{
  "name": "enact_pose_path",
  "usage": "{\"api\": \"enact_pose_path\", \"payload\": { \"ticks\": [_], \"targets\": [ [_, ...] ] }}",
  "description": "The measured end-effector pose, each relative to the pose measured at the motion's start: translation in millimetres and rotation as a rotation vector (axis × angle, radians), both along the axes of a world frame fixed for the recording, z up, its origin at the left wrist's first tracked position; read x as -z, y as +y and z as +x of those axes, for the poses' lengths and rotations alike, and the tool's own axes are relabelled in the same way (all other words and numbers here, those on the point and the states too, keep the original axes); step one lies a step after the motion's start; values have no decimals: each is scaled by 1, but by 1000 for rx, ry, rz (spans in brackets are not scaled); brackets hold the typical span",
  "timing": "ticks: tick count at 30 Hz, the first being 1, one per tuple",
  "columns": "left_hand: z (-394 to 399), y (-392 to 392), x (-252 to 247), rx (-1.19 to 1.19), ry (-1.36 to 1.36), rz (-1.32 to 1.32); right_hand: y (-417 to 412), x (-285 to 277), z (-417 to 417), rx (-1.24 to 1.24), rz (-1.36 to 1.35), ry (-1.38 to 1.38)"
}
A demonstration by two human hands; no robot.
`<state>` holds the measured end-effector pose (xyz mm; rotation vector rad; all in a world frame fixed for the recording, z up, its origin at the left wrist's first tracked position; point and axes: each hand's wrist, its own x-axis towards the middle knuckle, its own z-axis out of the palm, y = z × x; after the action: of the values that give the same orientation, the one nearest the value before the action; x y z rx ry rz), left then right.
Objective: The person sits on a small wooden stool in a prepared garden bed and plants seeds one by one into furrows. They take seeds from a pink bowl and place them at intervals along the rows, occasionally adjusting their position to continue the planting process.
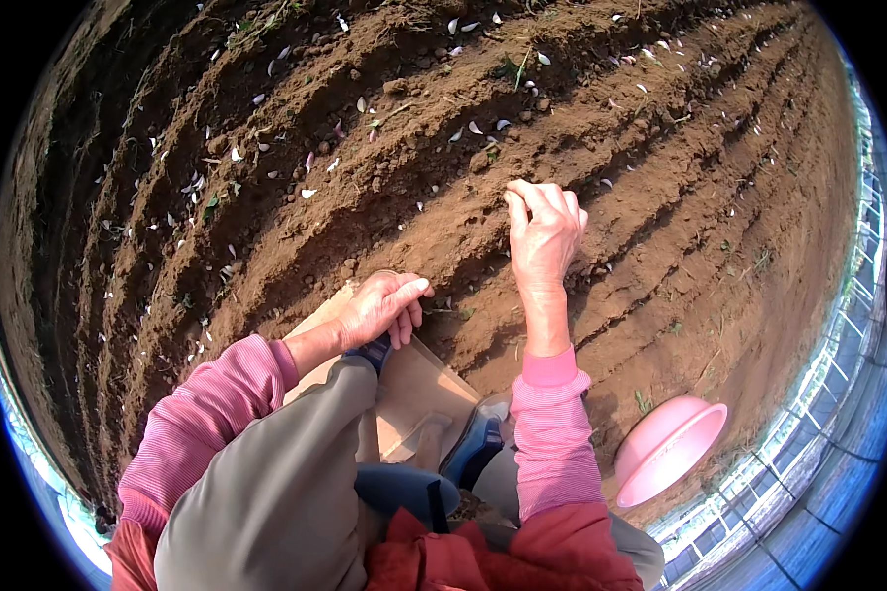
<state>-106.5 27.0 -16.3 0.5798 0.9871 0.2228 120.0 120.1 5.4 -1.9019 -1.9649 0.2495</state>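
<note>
My right hand [548,225] is over the brown soil, thumb and forefinger tips pressed close together. Whether a clove sits in that pinch is hidden. My left hand [388,306] hangs beside my left knee with its fingers loosely curled, its palm turned away from view. Small pale garlic cloves lie along the soil furrows, among them a clove [475,127] beyond my right hand and a clove [309,193] further left. Another clove [607,182] rests just right of my right hand.
Between my feet lies a flat tan board [421,391], perhaps cardboard. A blue shoe [473,443] stands at its right edge. Under me is a blue seat-like thing [403,487]. A pink plastic basin [665,451] rests on the soil at right, its inside hidden. Soil ridges [414,177] run diagonally.
</note>
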Motion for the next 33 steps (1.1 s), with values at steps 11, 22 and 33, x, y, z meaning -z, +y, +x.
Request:
{"api": "enact_pose_path", "payload": {
  "ticks": [11, 22, 33],
  "targets": [
    [-2, 1, 1, 26, -10, 0, 72, 36, -22, -78, 3, -64],
    [-1, 2, 1, 32, -22, -11, 55, 44, -19, -220, -24, -132],
    [-3, -1, 7, -62, -67, -125, 20, -13, 1, -120, -304, 385]
  ]
}}
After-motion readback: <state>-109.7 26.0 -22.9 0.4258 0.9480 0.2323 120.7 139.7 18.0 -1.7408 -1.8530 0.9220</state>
